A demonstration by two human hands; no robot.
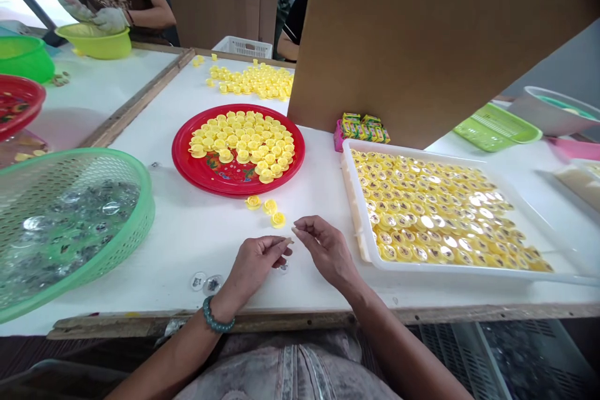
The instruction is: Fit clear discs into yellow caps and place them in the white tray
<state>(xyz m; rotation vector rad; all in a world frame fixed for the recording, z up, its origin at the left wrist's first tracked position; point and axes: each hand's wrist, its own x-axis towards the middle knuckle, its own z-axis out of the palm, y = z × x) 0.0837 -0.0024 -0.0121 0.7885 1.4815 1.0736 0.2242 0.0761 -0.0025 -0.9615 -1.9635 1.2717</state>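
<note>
My left hand point(262, 259) is closed above the white table, thumb against the fingers; a tiny thing at its fingertips is too small to name. Close on its right, my right hand point(325, 247) has thumb and forefinger pinched together, and what they hold, if anything, cannot be made out. Just beyond the hands lie three yellow pieces point(278, 219). Clear printed discs point(198, 281) rest left of my left wrist, and another is partly hidden under that hand. A red tray point(182, 156) of yellow pieces stands farther back.
At left is a green mesh basket point(146, 200) of clear discs. A white tray point(365, 240) of yellow pieces with printed discs stands right. Behind are a cardboard panel point(398, 37), small packets point(363, 129) and a yellow pile point(262, 80). A gloved person works over a yellow-green basin point(100, 45).
</note>
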